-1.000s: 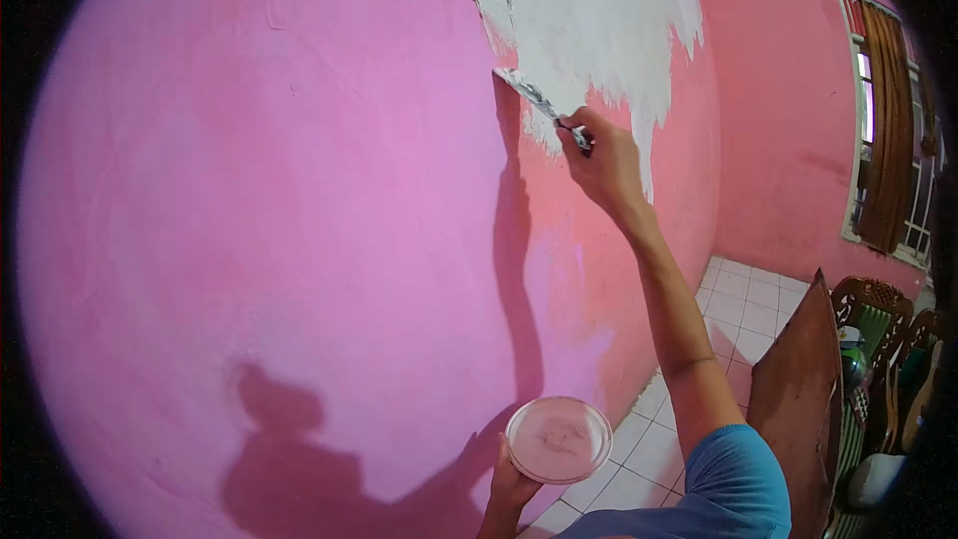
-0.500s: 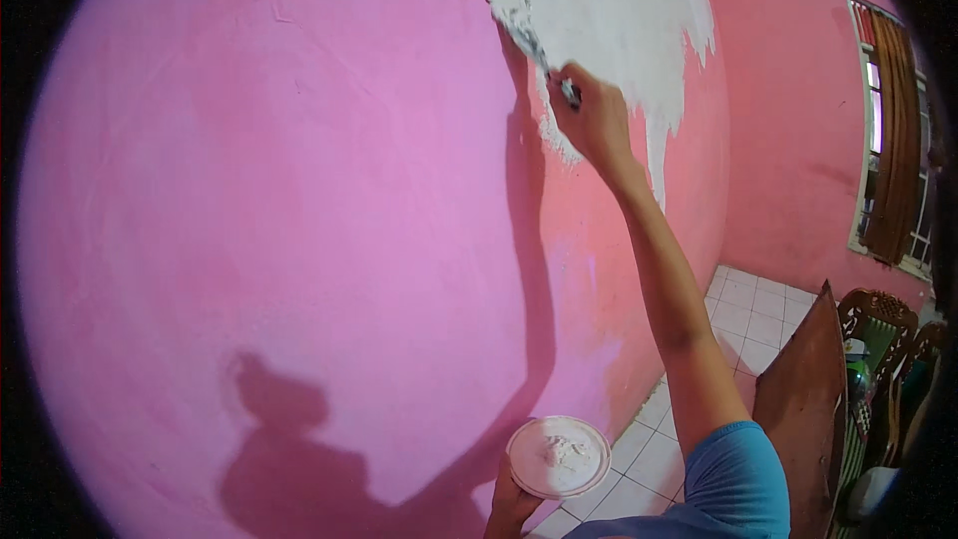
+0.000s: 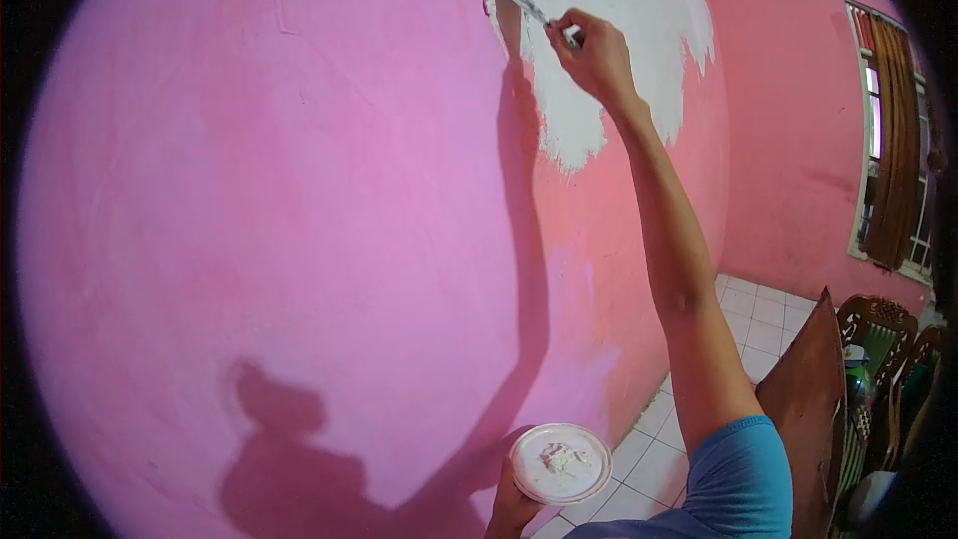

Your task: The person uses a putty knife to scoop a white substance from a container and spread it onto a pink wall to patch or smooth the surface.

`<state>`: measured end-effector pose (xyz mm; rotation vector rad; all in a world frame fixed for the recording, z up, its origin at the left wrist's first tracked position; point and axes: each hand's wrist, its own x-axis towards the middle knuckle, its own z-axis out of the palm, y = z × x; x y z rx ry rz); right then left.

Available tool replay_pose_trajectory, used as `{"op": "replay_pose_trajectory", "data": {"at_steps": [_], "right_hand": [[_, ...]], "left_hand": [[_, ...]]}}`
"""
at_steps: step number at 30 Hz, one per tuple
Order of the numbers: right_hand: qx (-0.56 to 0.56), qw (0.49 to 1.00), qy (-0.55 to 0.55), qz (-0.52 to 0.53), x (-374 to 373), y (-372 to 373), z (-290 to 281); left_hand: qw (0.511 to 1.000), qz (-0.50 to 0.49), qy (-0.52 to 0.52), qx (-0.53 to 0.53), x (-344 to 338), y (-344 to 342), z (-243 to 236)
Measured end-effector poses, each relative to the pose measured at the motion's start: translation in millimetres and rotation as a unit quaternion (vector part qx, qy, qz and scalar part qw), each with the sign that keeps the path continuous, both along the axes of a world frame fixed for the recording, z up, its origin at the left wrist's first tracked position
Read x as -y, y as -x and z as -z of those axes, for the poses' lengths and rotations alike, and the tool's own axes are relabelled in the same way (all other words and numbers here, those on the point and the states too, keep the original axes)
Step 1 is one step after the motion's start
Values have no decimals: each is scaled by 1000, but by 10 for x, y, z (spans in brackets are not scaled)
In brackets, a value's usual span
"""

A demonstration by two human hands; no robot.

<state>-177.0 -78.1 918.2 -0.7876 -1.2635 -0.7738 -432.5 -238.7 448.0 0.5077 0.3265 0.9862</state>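
Observation:
High on the pink wall [image 3: 299,190], my right hand [image 3: 596,52] is closed round the handle of a putty knife [image 3: 521,4]. Its blade lies against the wall at the left border of a spread white putty patch [image 3: 609,0], with some putty along the blade. Low down, my left hand [image 3: 513,501] grips the side of a round white tub [image 3: 561,479]. A small heap of white putty [image 3: 565,457] sits in the middle of it. The fingers under the tub are partly hidden.
A brown board [image 3: 806,389] leans at the lower right, with carved wooden chairs [image 3: 878,324] behind it. White floor tiles [image 3: 649,454] run along the wall's foot. A barred window with a brown curtain [image 3: 888,140] is in the far wall. My shadow [image 3: 299,469] falls on the wall.
My right hand has moved up the wall with the putty knife, whose blade is now tilted flatter. My left hand and the tub have stayed nearly in place.

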Motion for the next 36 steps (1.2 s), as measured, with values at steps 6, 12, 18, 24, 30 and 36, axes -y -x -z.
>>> {"op": "replay_pose_trajectory", "data": {"at_steps": [6, 12, 18, 24, 30, 36], "right_hand": [[2, 998, 14, -58, 146, 1, 845], [-39, 997, 67, 6, 725, -457, 623], [-58, 998, 22, -9, 163, -622, 170], [-32, 999, 14, -35, -132, -395, 1260], [-39, 990, 117, -61, 397, -572, 1530], [-83, 995, -29, -54, 161, -669, 224]], "left_hand": [[1000, 3, -3, 19, -19, -75, 166], [1000, 15, 8, -18, 222, -462, -4], [999, 13, 16, -42, 349, -682, 73], [975, -31, -155, -154, 246, -677, 162], [1000, 25, -6, 14, 265, -728, 110], [998, 8, 57, -9, 278, -968, 168]]}}
